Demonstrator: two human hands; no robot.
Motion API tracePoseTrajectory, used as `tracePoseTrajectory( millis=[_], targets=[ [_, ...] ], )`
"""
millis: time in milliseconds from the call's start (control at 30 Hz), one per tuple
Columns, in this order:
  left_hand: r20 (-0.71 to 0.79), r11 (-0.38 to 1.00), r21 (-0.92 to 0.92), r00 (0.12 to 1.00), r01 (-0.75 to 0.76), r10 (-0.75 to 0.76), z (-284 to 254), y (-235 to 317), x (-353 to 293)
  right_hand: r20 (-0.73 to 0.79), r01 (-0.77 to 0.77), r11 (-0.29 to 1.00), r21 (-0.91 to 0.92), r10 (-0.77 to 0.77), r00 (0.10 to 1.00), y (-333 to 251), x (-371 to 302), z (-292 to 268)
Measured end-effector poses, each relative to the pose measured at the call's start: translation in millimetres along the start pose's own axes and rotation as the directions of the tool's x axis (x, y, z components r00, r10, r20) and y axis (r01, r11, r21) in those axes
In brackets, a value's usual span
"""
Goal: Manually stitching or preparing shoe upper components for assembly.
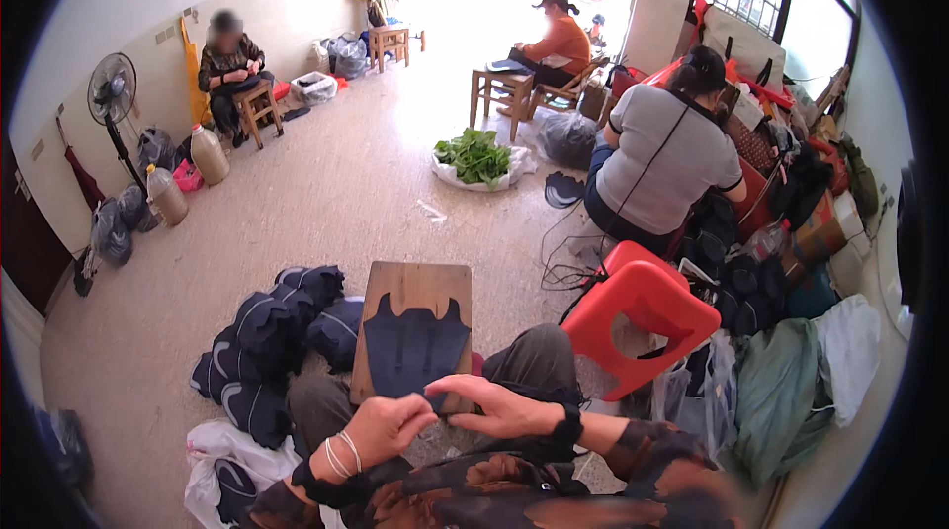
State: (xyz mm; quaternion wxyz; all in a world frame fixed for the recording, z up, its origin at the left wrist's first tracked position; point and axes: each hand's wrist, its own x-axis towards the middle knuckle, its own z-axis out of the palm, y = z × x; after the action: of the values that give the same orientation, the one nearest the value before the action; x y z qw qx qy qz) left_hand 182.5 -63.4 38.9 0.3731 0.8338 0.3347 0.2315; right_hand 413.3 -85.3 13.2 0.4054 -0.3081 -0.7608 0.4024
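A dark navy cut fabric piece (415, 346), with pointed tips at its far edge, lies flat on a wooden stool top (420, 280) in front of my knees. My left hand (381, 433) is closed at the near end of the fabric, fingers curled together; whatever it pinches is hidden. To its right, my right hand (497, 407) is held out with fingers straight and together, its fingertips over the fabric's near right edge. Left of the stool, several bundles of similar navy pieces (265, 331) are heaped on the floor.
A red plastic stool (652, 316) lies tipped at my right, near loose black cables. A white bag (213, 445) holding navy pieces sits by my left knee. Leafy greens (476, 158) rest on a white sack ahead. A person in grey (667, 148) sits close by; two others sit farther off.
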Motion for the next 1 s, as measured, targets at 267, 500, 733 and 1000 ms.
tracePoseTrajectory(
  millis=[267,500,733,1000],
  targets=[
    [-0.326,0.937,0.268,0.936,0.224,-0.131,-48,-59,-21,0.221,-0.533,0.808,0.252,0.488,0.845,27,1,-40],
    [-0.415,0.897,0.262,0.881,0.356,-0.228,-63,-90,-63,0.059,-0.443,0.532,0.722,0.590,0.805,33,-15,-74],
    [-0.357,0.891,0.252,0.892,0.377,-0.277,-45,-104,-88,-0.209,0.134,0.185,0.973,0.484,0.850,40,-18,-101],
    [-0.342,0.818,0.369,0.882,0.442,-0.323,-75,-92,-112,-0.202,0.157,0.131,0.979,0.500,0.842,46,-12,-110]
  ],
)
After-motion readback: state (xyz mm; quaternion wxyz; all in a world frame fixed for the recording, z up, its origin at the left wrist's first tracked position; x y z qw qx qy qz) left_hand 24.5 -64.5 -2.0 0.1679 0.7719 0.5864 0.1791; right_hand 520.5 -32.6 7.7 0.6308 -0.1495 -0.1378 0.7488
